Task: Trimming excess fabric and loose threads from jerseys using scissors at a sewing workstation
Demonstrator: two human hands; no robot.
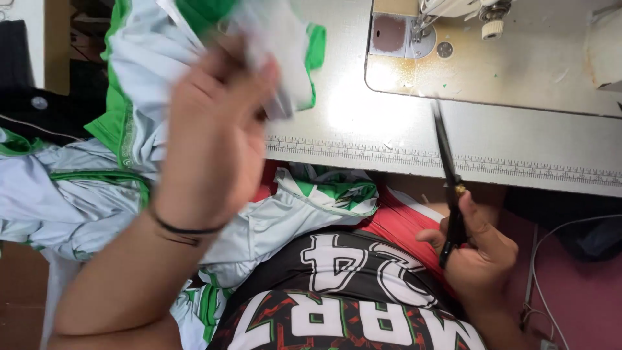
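Now scissors (448,172) in right hand (479,249), blades closed, long axis up-away toward machine (453,26).

Two hands are in view: the left hand (214,123) and the right hand (479,249). One pair of scissors (447,165) lies over the near edge of one table (531,139). One sewing machine (466,13) stands at the far side of the table, with one metal plate (395,35) beside it. One printed ruler strip (363,150) runs along the table's near edge. One blurred piece of white and green cloth (285,45) is above the table's left end. One black wristband (184,228) shows left of the table. One white cable (538,259) hangs below its right end.
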